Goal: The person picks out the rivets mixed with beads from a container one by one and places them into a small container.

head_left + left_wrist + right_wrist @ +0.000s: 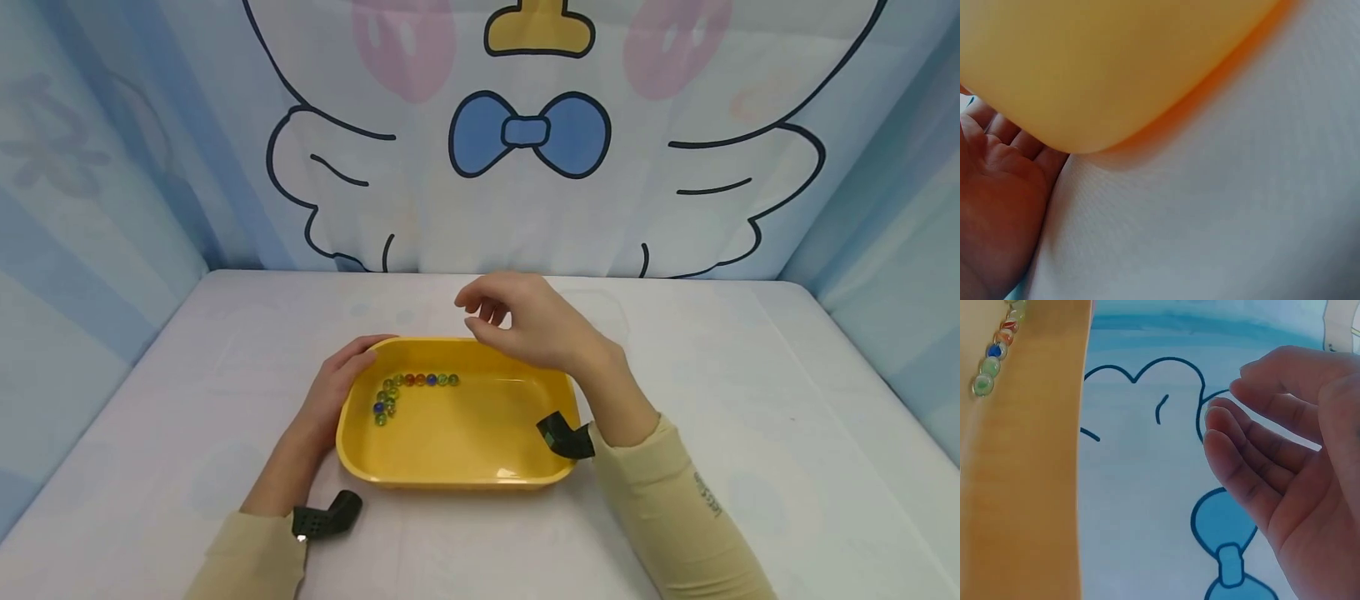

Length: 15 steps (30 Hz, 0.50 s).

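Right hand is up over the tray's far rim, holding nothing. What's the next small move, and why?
Probably lower the right hand toward the marbles clustered in the far-left corner of the yellow tray. Its fingers are loosely curled and empty above the rim, while the left hand already rests against the tray's left edge, steadying it.

Head view: from above and behind, looking forward and down over the yellow tray (457, 442) on the surface (750, 400). Left wrist view: pressed close under the tray's corner (1104, 69). Right wrist view: close, sharing tray and marbles (988, 365).
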Motion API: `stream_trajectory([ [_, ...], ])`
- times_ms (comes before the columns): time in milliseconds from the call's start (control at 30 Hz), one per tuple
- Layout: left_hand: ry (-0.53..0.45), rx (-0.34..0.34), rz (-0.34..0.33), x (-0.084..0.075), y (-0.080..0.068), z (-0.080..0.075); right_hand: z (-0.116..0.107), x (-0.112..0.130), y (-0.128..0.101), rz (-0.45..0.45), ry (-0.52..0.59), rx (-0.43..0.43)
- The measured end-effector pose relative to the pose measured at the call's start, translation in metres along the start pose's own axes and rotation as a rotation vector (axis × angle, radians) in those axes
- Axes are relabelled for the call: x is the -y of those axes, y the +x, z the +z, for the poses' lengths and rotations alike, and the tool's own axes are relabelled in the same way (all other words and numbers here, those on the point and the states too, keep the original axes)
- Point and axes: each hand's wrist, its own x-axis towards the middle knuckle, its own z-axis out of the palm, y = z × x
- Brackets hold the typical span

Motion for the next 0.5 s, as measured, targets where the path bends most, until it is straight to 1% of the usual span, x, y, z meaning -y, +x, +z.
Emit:
stream_trajectory([
  [300,-0.013,-0.008,0.004,0.0,-0.002,0.0,0.009,0.001,0.005,-0.03,0.015,-0.021],
  [500,-0.022,-0.006,0.008,0.0,-0.002,0.002,0.017,-0.004,0.008,-0.024,-0.001,-0.019],
])
